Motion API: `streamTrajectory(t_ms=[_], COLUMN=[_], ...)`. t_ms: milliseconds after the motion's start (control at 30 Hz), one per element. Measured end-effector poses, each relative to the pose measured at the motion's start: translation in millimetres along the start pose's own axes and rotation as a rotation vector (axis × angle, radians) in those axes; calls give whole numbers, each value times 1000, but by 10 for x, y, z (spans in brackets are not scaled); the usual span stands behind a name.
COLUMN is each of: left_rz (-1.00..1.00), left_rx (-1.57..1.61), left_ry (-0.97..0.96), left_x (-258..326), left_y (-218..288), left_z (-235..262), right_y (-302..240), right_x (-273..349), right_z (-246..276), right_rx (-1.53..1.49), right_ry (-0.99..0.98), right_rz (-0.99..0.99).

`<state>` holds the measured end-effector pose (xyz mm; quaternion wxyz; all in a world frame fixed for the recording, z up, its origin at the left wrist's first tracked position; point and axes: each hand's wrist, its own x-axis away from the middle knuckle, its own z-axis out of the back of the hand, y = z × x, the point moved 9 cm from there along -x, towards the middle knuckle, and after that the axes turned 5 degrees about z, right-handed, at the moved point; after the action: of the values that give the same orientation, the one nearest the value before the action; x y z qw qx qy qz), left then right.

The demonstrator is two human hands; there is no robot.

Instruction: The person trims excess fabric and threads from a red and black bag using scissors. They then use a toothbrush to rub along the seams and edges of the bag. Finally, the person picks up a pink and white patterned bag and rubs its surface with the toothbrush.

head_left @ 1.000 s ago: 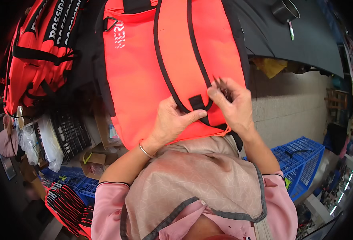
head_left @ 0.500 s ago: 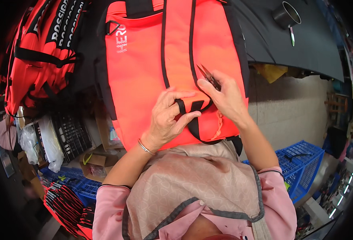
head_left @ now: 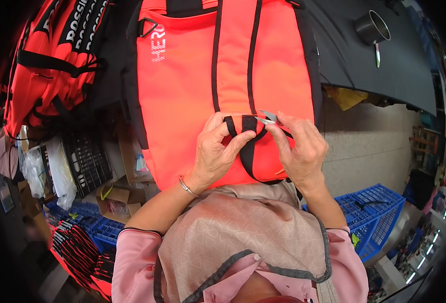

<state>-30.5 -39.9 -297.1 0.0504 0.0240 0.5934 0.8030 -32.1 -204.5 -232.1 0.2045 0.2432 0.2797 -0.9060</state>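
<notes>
My left hand (head_left: 215, 149) pinches shoulder strap (head_left: 237, 60) at lower end; right hand (head_left: 304, 150) grips thread snips (head_left: 266, 121) by strap's right edge. Likely trimming; next move needs steady pinch.

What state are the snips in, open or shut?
Open: the snips in the right hand have their two tips visibly apart.
</notes>
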Motion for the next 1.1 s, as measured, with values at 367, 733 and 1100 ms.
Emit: streamTrajectory(t_ms=[367, 733, 1100], left_rz=[-11, 6, 72], left_rx=[28, 10, 118], left_ry=[20, 9, 27], left_x=[-12, 0, -13], left_y=[3, -58, -147], left_z=[0, 3, -9], right_y=[-17, -18, 341], right_x=[-1, 13, 80], right_z=[-39, -79, -257], right_rx=[48, 54, -460], right_ry=[6, 12, -170], right_rz=[44, 61, -491])
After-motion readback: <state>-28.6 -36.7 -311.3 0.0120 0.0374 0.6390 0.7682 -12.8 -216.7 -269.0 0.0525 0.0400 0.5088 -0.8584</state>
